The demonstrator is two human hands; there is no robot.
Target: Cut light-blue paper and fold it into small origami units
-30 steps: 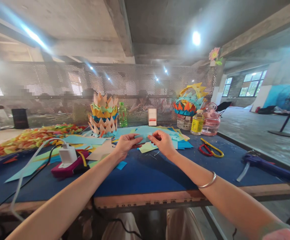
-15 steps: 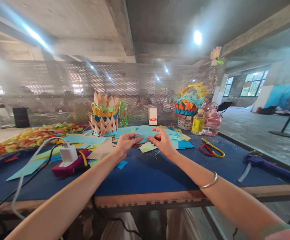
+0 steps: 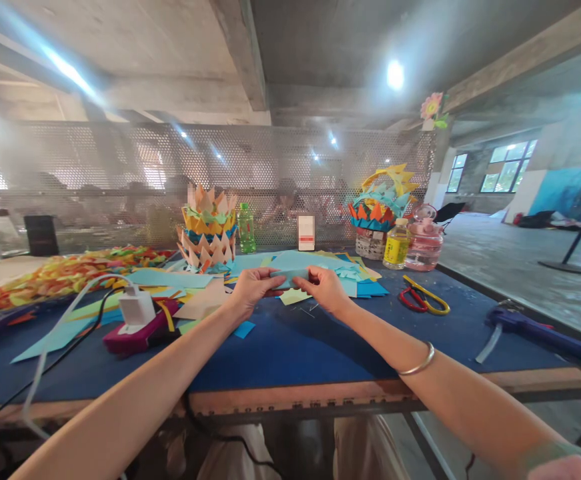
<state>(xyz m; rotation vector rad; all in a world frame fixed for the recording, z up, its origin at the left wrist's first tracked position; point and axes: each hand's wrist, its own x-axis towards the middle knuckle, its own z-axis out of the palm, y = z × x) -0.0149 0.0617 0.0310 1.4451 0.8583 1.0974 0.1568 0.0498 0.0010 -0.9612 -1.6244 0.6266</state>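
Observation:
Between my hands is a small light-blue piece of paper (image 3: 293,275), held above the table's middle. My left hand (image 3: 256,288) pinches its left end between thumb and fingers. My right hand (image 3: 326,287) grips the right end, thumb below and fingers curled over the top. Just beyond the hands lie overlapping sheets of light-blue paper (image 3: 297,259), with a pale green sheet (image 3: 294,297) close under the held piece. A small bright-blue scrap (image 3: 245,329) rests on the table nearer to me, below my left hand.
Stacked paper crowns (image 3: 207,230) and a green bottle (image 3: 245,230) stand behind left. More crowns (image 3: 383,200), a yellow-labelled bottle (image 3: 396,247) and a pink bottle (image 3: 424,247) stand right. Scissors (image 3: 424,297) and a glue gun (image 3: 535,330) lie right; a purple power strip (image 3: 140,333) sits left.
My right hand's raised fingers have come down and closed on the right end of the light-blue paper. My left hand keeps its hold in the same place.

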